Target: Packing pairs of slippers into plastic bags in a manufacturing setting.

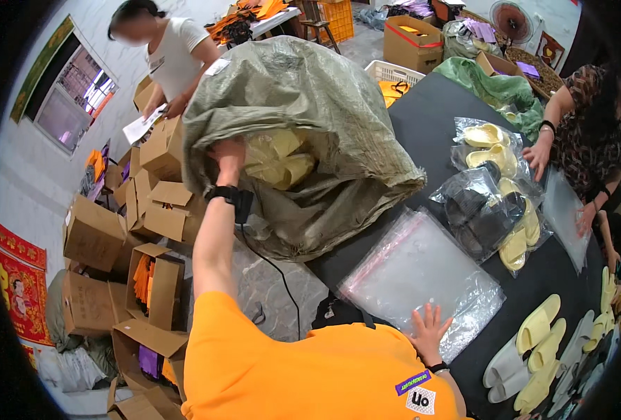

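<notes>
My left hand [228, 152] reaches into the mouth of a large grey-green woven sack [366, 133], beside pale yellow slippers [282, 168] inside it. The fingers of that hand are mostly hidden, so its grip does not show. My right hand [431, 330] lies with fingers spread on the near edge of a stack of clear plastic bags [415, 262] with a pink strip along one side. The stack rests on a black table [429, 105].
Bagged yellow slippers [492, 157] and bagged dark slippers [477, 210] lie on the table near a co-worker's hand [538, 155]. Loose yellow slippers [538, 325] and grey slippers [506, 374] are at right. Cardboard boxes [95, 231] crowd the left floor; another person stands behind them.
</notes>
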Demonstrator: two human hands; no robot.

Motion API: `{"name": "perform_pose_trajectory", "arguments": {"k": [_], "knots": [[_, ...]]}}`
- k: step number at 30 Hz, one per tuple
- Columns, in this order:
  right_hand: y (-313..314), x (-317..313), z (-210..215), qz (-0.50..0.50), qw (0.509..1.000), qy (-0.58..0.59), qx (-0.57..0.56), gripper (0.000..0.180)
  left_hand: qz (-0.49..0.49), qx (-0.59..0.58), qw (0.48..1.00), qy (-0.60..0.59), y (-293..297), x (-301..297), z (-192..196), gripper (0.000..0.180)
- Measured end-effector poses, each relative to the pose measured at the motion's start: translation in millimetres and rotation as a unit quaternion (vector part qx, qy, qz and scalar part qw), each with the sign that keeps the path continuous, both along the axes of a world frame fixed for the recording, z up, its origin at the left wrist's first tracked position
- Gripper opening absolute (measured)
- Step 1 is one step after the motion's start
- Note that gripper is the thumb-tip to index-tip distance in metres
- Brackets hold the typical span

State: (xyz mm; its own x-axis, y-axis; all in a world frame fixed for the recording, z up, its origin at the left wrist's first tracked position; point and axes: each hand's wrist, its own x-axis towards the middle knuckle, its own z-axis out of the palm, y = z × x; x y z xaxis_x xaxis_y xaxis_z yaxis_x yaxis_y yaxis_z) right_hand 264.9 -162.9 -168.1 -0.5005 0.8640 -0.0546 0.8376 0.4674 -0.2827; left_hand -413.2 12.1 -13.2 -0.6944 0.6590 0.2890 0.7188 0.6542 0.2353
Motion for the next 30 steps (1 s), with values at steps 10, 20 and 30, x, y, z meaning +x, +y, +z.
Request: {"name": "perform_pose_trajectory", "arguments": {"k": [10,20,30], "knots": [[1,-2,6,-0.002,1.000,0.001,-0.013,0.062,-0.050,-0.034,0.998,-0.036,-11,81,-4,0.043],[1,-1,5,0.007,1.000,0.003,-0.017,0.061,-0.098,-0.217,0.969,-0.063,-24,49,-51,0.048],[-1,0,2,0.000,1.000,0.009,0.006,0.062,-0.335,0.088,0.937,-0.035,-5,83,39,0.032]]}}
